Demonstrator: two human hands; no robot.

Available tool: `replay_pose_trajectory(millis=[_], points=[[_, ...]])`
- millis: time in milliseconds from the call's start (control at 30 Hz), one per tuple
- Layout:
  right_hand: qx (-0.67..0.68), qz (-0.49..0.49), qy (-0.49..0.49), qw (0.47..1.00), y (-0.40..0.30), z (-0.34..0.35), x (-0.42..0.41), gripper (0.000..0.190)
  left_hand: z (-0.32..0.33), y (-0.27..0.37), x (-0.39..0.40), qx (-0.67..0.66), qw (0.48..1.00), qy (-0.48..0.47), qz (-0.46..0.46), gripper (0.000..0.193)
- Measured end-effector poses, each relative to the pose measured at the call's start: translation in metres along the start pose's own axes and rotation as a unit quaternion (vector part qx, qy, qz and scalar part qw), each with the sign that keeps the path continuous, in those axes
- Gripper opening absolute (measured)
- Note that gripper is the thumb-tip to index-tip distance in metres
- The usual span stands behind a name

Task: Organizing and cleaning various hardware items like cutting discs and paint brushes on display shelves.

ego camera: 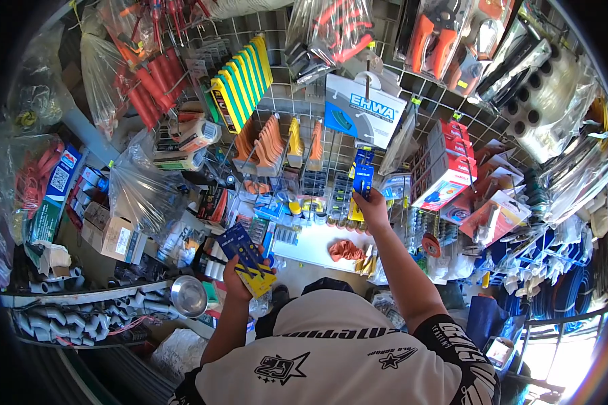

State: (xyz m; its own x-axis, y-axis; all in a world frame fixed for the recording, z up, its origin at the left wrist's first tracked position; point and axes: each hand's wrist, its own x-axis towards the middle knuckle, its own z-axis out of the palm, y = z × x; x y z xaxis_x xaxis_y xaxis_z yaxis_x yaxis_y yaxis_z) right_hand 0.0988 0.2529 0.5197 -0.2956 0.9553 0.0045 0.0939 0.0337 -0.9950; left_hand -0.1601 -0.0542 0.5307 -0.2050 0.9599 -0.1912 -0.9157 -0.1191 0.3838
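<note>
My left hand [236, 283] grips a few blue-and-yellow carded packs [242, 250], fanned a little, with slim dark tools on them whose kind I cannot make out. Raised in front of the wire grid, my right hand [375, 210] pinches a similar blue-and-yellow carded pack [363, 178] between thumb and fingers. Another such card [363, 156] shows just behind and above that one. Whether the pinched pack is on a hook or free of it, I cannot tell. Directly above hangs a blue-and-white EHWA diamond cutting tool pack [365, 109].
Wire grid panels [304, 104] carry orange putty spreaders [271, 139], red-and-white boxes [448, 167] and bagged pliers [433, 43]. Below are a white surface [309, 245] with a reddish-brown crumpled item [345, 250], a metal bowl [189, 296] and grey pipe fittings [66, 324].
</note>
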Motion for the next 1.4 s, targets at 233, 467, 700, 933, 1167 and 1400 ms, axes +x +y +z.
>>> replay_pose_trajectory(millis=[233, 467, 700, 933, 1167, 1400], points=[[0.004, 0.025, 0.029, 0.999, 0.037, -0.007, 0.052, 0.016, -0.027, 0.000, -0.013, -0.036, 0.999, -0.021, -0.017, 0.057], [-0.132, 0.080, 0.082, 0.985, 0.010, -0.012, 0.075, 0.037, -0.021, 0.007, -0.038, -0.036, 0.999, 0.022, 0.002, 0.059], [-0.260, 0.036, 0.101, 0.960, 0.020, -0.011, 0.061, 0.051, 0.003, 0.009, -0.026, -0.030, 0.996, 0.061, 0.054, 0.082], [-0.030, -0.004, 0.015, 0.999, -0.014, 0.036, -0.051, 0.037, 0.000, 0.000, 0.006, -0.019, 0.999, -0.006, 0.037, 0.084], [-0.139, -0.016, -0.306, 0.942, -0.071, 0.097, -0.121, 0.084, 0.034, -0.043, 0.059, 0.012, 0.996, -0.001, -0.087, 0.075], [-0.001, 0.008, -0.253, 0.967, -0.057, 0.069, -0.102, 0.059, 0.040, -0.044, 0.082, 0.136, 0.979, -0.009, -0.152, 0.037]])
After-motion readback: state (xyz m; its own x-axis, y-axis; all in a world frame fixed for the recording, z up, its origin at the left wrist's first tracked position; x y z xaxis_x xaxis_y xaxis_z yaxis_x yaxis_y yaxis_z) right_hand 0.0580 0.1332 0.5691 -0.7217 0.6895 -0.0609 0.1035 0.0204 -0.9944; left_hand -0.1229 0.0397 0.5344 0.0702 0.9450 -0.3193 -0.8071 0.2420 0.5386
